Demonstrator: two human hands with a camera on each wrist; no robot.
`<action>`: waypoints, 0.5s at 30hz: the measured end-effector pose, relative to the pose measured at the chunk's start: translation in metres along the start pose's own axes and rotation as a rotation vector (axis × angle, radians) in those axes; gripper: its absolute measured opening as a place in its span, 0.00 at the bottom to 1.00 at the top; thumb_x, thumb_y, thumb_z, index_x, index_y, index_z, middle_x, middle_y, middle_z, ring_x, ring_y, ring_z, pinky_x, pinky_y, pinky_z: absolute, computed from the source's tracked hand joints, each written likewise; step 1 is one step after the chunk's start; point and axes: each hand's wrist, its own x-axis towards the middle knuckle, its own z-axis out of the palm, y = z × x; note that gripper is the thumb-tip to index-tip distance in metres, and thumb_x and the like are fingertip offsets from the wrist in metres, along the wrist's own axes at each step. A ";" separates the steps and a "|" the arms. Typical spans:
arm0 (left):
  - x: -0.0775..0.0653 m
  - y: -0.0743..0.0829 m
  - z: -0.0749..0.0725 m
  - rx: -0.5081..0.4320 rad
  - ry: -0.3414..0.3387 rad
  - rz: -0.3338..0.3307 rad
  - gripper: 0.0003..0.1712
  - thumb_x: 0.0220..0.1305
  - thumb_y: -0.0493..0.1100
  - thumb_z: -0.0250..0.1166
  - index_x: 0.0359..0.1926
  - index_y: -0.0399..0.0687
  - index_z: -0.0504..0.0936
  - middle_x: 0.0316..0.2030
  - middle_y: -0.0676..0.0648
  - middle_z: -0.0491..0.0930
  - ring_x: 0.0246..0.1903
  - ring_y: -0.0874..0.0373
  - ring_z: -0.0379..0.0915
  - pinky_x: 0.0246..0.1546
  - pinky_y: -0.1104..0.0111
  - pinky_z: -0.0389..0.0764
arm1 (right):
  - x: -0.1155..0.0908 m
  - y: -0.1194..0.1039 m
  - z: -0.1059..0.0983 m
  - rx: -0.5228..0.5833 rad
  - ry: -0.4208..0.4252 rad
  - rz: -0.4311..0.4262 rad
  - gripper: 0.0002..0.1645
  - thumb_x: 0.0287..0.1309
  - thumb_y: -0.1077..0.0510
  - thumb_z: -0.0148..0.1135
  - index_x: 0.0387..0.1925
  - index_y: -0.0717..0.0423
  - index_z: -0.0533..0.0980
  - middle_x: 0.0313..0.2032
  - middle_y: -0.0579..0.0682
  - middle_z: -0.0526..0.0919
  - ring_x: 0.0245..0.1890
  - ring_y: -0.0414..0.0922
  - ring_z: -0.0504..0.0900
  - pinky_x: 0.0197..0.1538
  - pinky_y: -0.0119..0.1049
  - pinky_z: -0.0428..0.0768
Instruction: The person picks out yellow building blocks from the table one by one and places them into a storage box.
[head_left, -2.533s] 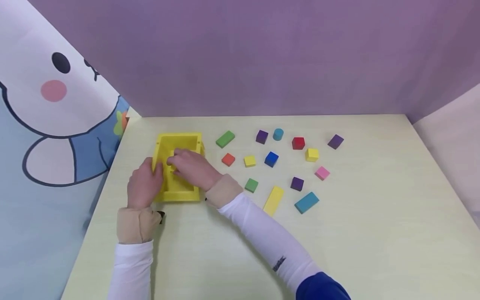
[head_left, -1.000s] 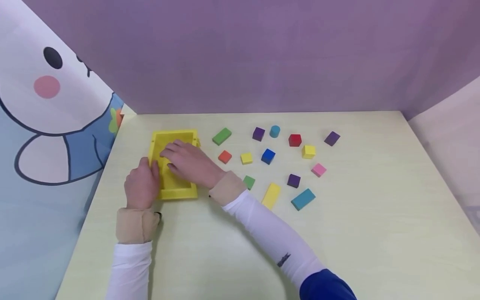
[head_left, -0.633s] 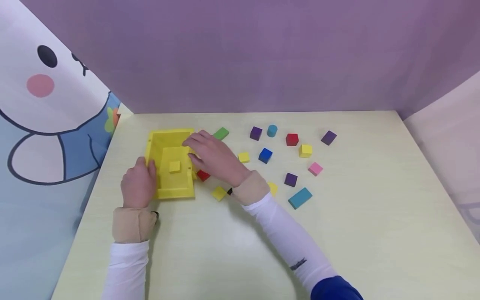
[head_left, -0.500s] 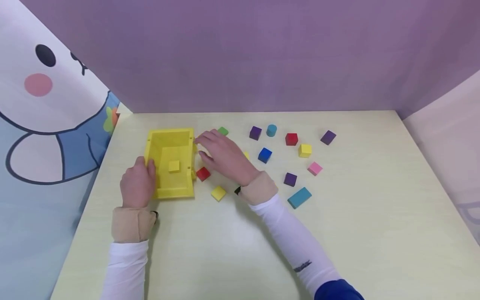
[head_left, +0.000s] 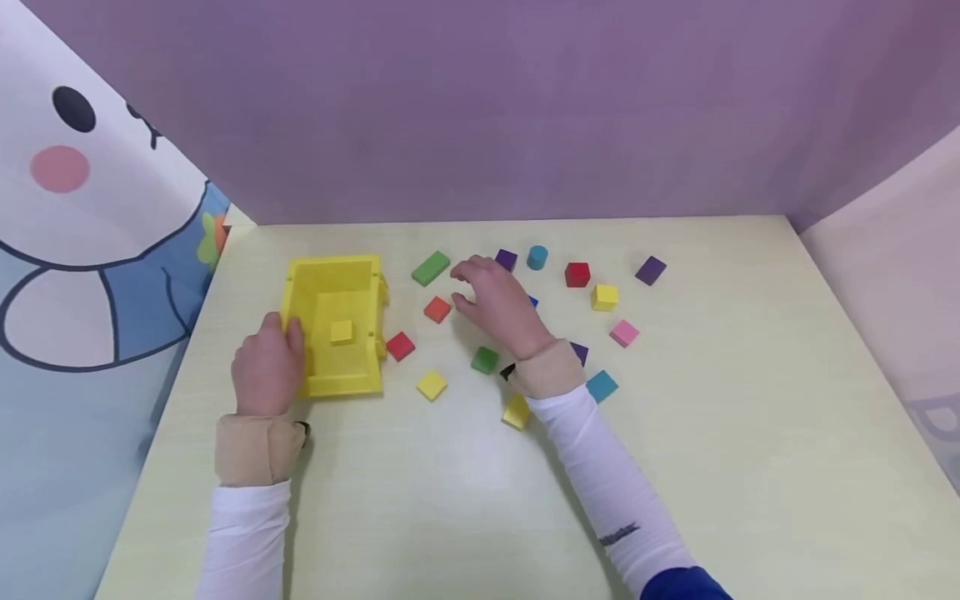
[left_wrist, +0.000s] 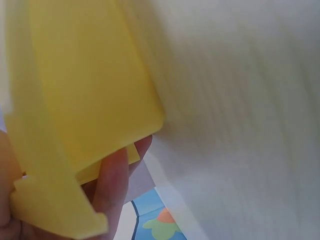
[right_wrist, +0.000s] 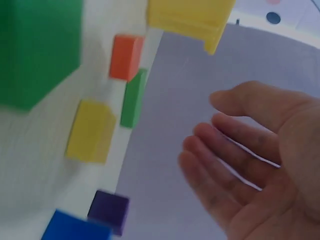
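And there we were, both hands at work over the table [head_left: 405,508], with the left hand [head_left: 267,367] clamped on the near left wall of the yellow bin [head_left: 343,387], thumb at the rim, and the right hand [head_left: 506,308] out among the blocks, thumb and fingers apart, nothing between them! The bin stood upright at the left of the spread, and on its floor we had one yellow square block [head_left: 341,332]. We judged this the steadying-and-reaching step: one hand minding the bin, the other free for a block. Just beside those right fingertips lay the green oblong block [head_left: 431,268] and the orange block [head_left: 437,309]; the purple block [head_left: 507,260] sat just beyond the knuckles. From the right wrist we also caught a yellow cube [right_wrist: 92,131], which the head view hid, probably beneath the hand. Which block it was after, we couldn't tell. The next move, as we read it, called for choosing one, lowering the hand and bringing thumb and fingers together on opposite faces without nudging the neighbours, while the left grip kept the bin from sliding.
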 end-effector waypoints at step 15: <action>0.001 -0.002 -0.003 -0.007 -0.006 0.001 0.25 0.69 0.53 0.37 0.37 0.33 0.66 0.20 0.36 0.69 0.19 0.42 0.66 0.19 0.54 0.64 | -0.005 0.020 0.004 -0.064 -0.218 0.149 0.20 0.50 0.53 0.65 0.45 0.54 0.76 0.44 0.48 0.77 0.46 0.45 0.74 0.53 0.36 0.69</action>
